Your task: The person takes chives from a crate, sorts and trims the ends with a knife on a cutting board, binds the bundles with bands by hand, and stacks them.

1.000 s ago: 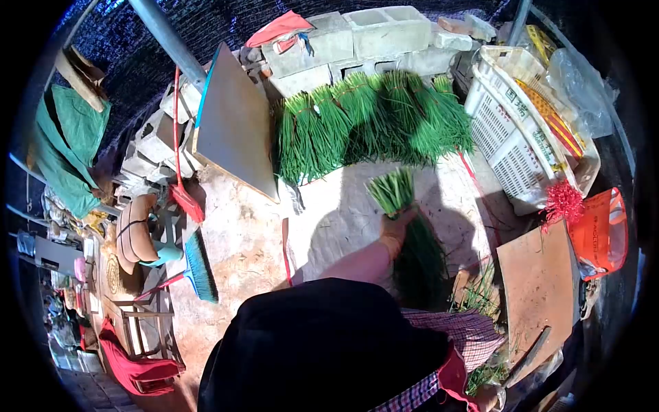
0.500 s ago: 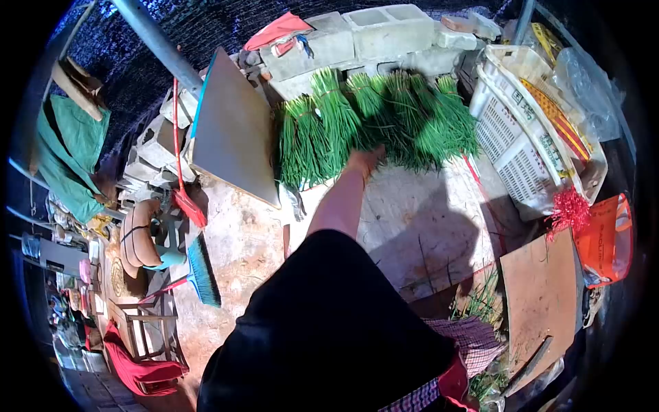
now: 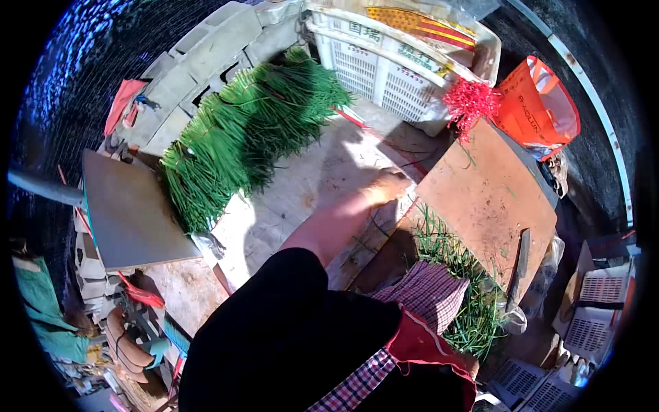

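One hand point(image 3: 388, 185), seemingly curled, near board point(image 3: 486, 202)

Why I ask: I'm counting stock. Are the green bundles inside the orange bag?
No, the green bundles lie in a row beside the grey blocks, outside the orange bag.

One bundle row point(image 3: 248, 130), one orange bag point(image 3: 527, 103)

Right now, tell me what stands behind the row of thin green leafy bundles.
Stacked grey concrete blocks show behind the green bundles. The bundles cover the blocks' lower part; what lies there cannot be seen.
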